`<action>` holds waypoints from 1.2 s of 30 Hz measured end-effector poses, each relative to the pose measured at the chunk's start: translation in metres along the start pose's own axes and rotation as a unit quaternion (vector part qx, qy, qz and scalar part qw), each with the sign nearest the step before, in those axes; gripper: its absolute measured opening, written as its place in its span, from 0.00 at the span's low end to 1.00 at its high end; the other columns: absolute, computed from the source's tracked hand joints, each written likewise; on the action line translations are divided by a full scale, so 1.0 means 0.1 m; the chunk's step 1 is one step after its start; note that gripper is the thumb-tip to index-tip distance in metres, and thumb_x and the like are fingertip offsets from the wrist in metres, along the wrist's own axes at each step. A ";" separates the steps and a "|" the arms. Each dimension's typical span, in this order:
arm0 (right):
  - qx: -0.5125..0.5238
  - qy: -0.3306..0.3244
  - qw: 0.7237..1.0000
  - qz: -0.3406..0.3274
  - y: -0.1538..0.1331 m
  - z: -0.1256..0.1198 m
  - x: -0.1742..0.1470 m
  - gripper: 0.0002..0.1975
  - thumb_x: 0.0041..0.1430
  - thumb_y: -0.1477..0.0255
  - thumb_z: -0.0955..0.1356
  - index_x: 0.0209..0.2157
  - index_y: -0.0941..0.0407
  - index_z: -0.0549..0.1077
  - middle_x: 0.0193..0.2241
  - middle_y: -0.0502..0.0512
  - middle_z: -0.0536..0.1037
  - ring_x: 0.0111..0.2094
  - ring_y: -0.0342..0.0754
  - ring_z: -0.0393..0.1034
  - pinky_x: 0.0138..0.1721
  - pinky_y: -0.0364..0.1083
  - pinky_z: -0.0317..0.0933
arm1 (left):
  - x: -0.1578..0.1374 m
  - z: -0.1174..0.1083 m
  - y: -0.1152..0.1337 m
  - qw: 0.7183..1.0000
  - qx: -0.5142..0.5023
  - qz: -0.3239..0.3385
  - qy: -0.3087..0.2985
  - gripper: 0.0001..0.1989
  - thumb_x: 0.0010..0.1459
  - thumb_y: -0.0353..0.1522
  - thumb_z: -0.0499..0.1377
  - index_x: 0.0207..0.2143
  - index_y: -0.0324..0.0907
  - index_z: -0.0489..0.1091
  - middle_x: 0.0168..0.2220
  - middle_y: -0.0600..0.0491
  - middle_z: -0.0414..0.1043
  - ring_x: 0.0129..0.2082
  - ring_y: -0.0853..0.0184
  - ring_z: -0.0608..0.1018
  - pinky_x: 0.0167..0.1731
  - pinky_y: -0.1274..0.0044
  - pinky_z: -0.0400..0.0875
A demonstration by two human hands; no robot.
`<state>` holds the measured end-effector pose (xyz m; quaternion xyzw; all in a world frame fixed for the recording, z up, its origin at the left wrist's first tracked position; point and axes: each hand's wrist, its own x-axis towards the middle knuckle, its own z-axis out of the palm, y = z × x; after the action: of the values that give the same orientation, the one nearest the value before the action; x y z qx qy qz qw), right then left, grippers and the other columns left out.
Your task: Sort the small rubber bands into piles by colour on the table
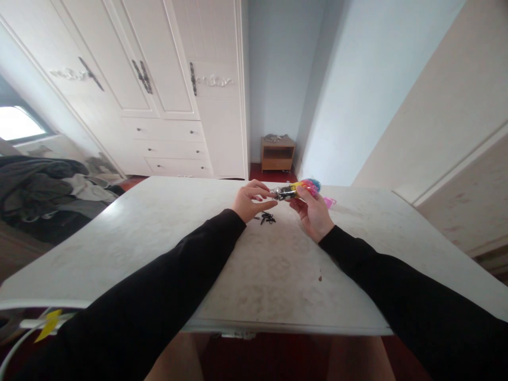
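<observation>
My right hand is wrapped around a clear tube-shaped container of small coloured bands, held sideways above the table. Black bands show toward its left end, then yellow, pink and blue toward the right. At that left end is my left hand, its thumb and fingers parted around the tip; whether they touch it I cannot tell. Below the container, a small pile of black bands lies on the white table. A pink item, partly hidden, lies behind my right hand.
A small brown speck is on the tabletop near the front. Beyond the table stand a white wardrobe and a small wooden cabinet. Dark clothes are heaped at the left. A cable with a yellow tag hangs at the front left.
</observation>
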<state>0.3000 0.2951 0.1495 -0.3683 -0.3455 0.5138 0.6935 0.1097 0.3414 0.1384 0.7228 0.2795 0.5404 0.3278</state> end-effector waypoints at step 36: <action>-0.203 -0.042 0.959 -0.196 0.00 -0.06 -0.01 0.22 0.42 0.58 0.81 0.35 0.53 0.76 0.33 0.51 0.82 0.35 0.50 0.75 0.35 0.49 0.70 | -0.01 -0.03 0.14 0.998 -0.046 -0.036 -0.026 0.16 0.46 0.36 0.72 0.31 0.40 0.71 0.36 0.51 0.75 0.36 0.67 0.78 0.34 0.76 0.72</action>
<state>0.3045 0.2929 0.1464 -0.4047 -0.5366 0.3022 0.6760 0.1072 0.3327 0.1491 0.7100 0.2714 0.5217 0.3873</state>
